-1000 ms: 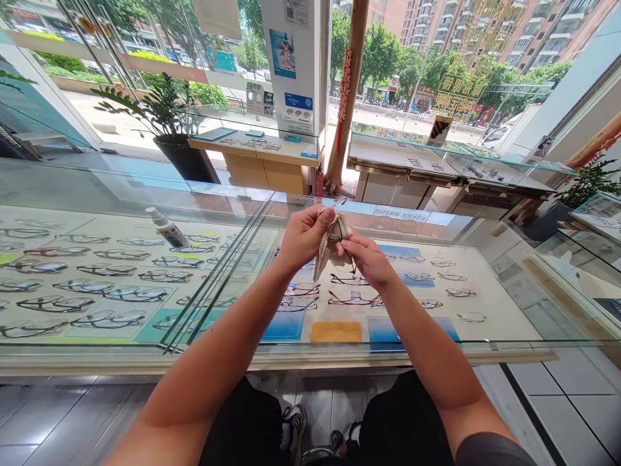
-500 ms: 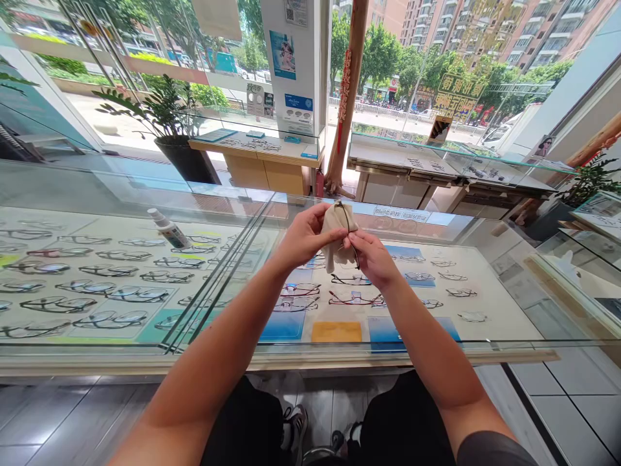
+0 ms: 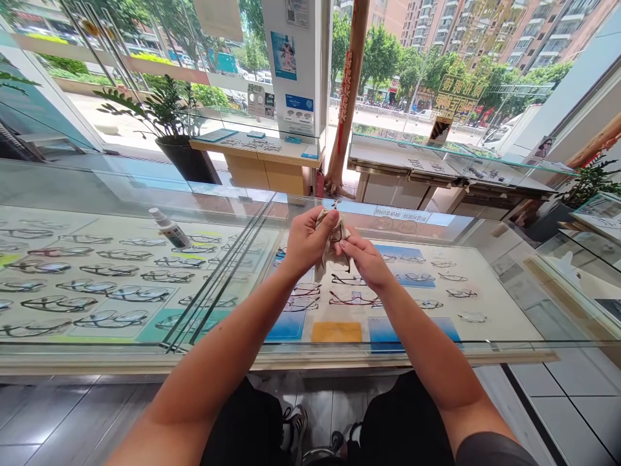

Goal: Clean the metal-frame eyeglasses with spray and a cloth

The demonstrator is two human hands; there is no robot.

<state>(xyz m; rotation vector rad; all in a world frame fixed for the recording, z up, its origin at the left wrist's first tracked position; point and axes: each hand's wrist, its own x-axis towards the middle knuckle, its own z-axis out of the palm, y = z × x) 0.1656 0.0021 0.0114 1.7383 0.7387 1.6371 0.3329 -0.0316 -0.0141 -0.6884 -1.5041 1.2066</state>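
Above the glass counter, my left hand (image 3: 310,241) is closed around a beige cloth (image 3: 322,260), its thumb pressing on top. The cloth is bunched about a pair of dark thin-framed eyeglasses (image 3: 348,261), which are partly covered by cloth and fingers. On the other side, my right hand (image 3: 367,259) pinches the frame of the glasses between thumb and fingers. Both hands nearly touch each other. To the left, a white spray bottle (image 3: 169,229) with a label stands on the glass top.
Beneath the glass counter top (image 3: 233,349) lie rows of eyeglasses (image 3: 138,293), blue cards (image 3: 285,325) and an orange-yellow cloth or pouch (image 3: 336,332). Further off are lower display cases (image 3: 272,150), a potted plant (image 3: 177,139) and a wooden post (image 3: 345,110).
My left hand has turned, its thumb now pointing upward, and the cloth is bunched tighter around the glasses. The glasses have tilted. The spray bottle stays put.
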